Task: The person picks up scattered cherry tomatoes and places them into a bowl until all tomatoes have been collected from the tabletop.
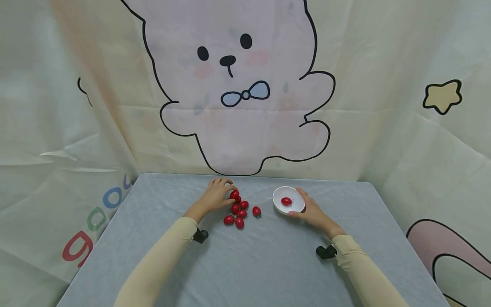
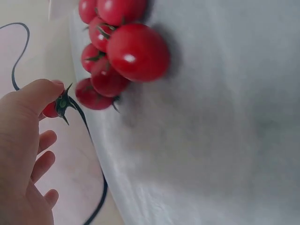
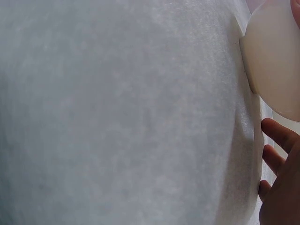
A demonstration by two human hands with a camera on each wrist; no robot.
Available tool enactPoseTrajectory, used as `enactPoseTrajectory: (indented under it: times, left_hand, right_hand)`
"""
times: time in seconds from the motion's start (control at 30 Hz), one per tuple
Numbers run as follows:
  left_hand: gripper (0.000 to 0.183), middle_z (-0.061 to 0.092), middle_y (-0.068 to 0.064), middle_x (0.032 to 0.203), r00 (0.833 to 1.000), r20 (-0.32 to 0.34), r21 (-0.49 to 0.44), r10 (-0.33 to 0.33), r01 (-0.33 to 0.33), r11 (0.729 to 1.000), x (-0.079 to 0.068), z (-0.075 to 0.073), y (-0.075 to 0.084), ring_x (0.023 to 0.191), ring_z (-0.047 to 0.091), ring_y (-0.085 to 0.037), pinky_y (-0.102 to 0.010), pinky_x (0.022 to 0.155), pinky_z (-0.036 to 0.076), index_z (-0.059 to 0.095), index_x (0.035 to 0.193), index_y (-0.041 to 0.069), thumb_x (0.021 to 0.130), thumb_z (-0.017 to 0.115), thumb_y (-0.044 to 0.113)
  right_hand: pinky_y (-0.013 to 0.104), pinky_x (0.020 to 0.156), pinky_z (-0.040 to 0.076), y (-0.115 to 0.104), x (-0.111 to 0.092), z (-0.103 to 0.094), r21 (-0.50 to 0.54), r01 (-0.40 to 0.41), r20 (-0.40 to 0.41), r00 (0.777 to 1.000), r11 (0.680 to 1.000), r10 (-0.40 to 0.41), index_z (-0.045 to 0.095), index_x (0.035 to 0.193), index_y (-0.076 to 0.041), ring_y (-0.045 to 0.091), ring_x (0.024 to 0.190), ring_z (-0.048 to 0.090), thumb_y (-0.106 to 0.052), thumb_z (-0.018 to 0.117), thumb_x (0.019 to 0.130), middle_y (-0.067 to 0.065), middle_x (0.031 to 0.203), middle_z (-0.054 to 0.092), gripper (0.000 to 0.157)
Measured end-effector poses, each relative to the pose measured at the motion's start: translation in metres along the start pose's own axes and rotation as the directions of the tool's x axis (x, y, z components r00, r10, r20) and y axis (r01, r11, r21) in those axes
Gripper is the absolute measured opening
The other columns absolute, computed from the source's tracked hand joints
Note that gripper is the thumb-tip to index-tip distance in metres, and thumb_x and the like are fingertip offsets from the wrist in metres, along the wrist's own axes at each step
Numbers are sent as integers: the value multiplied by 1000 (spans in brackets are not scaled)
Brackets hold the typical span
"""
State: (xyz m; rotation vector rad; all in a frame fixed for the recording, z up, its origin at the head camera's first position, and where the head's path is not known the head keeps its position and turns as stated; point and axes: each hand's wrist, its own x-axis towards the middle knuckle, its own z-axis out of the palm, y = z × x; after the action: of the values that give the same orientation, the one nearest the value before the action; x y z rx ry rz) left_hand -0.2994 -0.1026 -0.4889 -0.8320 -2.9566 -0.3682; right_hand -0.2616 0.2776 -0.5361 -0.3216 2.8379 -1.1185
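Observation:
My left hand pinches a cherry tomato between thumb and forefinger, its green stem cap facing the wrist camera. The other left fingers stay apart from it. Beside that hand, several red cherry tomatoes lie in a loose cluster on the grey cloth. A single tomato sits a little to the right of them. My right hand grips a small white bowl at its right side, with thumb and fingers at the rim. One tomato lies inside the bowl. In the right wrist view the bowl's outer wall shows at the upper right.
A grey cloth covers the table, whose far edge runs close behind both hands. Behind it hangs a pale curtain with a cartoon bear, and more printed cloth stands on both sides. Black wrist mounts sit under the sleeves.

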Motion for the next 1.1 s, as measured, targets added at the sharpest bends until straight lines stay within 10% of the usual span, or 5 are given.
enactPoseTrajectory:
  times: [1.1]
  left_hand:
    - [37, 49, -2, 143, 991, 9, 1, 136, -136, 991, 48, -2, 64, 135, 41, -28, -52, 113, 31, 63, 127, 29, 93, 66, 42]
  right_hand:
    - [68, 111, 30, 0, 0, 2, -6, -39, 15, 999, 999, 39, 13, 158, -24, 40, 143, 33, -56, 79, 76, 14, 159, 31, 110]
